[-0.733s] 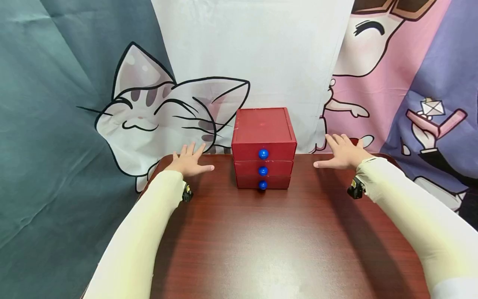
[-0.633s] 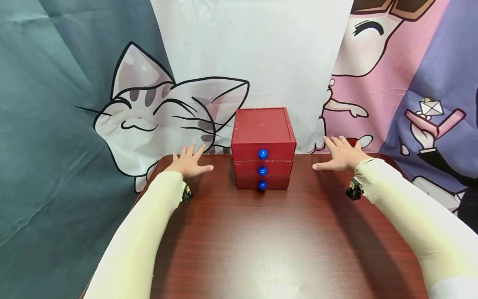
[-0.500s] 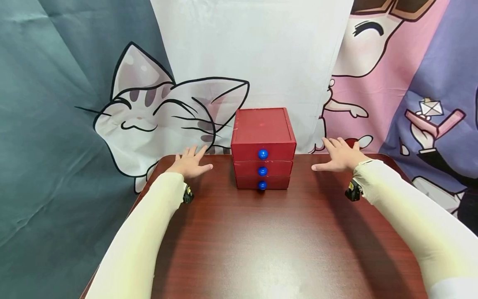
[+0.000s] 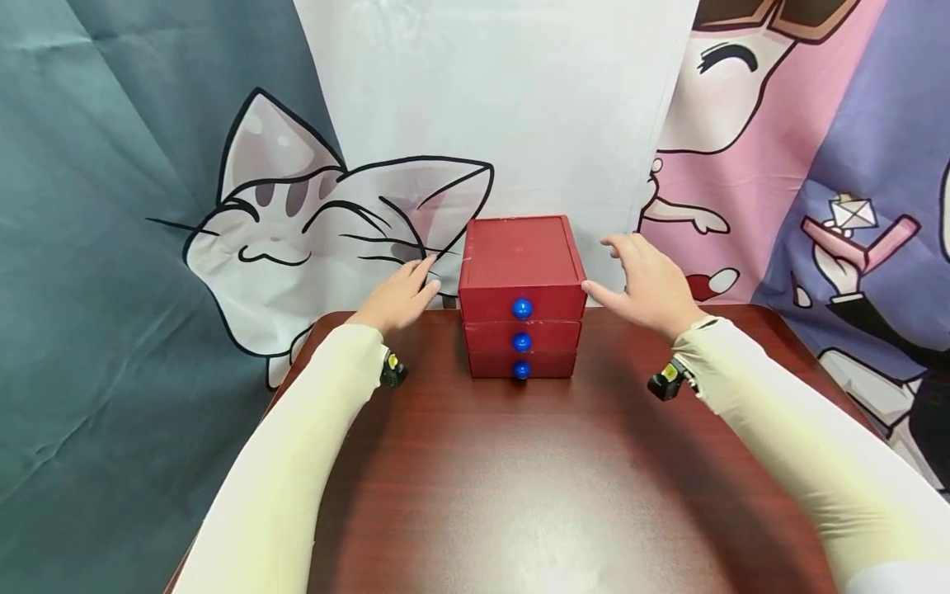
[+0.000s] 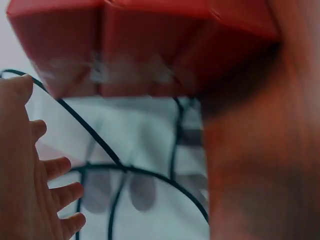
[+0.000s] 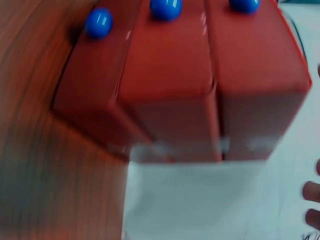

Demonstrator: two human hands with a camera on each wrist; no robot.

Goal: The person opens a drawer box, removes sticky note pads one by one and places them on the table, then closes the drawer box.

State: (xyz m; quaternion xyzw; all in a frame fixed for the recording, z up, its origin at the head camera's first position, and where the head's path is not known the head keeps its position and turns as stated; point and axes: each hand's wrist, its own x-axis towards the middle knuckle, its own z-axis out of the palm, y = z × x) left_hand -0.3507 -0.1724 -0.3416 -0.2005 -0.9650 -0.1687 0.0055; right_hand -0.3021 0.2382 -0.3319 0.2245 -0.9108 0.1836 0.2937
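In the head view a red drawer box (image 4: 519,252) stands at the back of the table, with three tiers and a round blue knob (image 4: 523,308) on each front. My left hand (image 4: 398,297) is raised to its left, fingers extended, with a gap to the box. My right hand (image 4: 647,285) is on the other side, fingers spread and slightly bent, thumb tip beside the box's top right corner; whether it touches cannot be told. The left wrist view shows the left fingers (image 5: 59,167) apart from the red box (image 5: 150,50). Only fingertips (image 6: 312,191) show in the right wrist view.
A dark reddish-brown table (image 4: 519,462) extends toward me in front of the box. Behind it hangs a printed cloth (image 4: 571,107) with cartoon figures, close to the back of the box. Small black wrist devices (image 4: 668,378) sit at both wrists.
Both hands have moved inward and up, toward the two sides of the red box. The right hand's fingers now bend a little more. The box has stayed in place.
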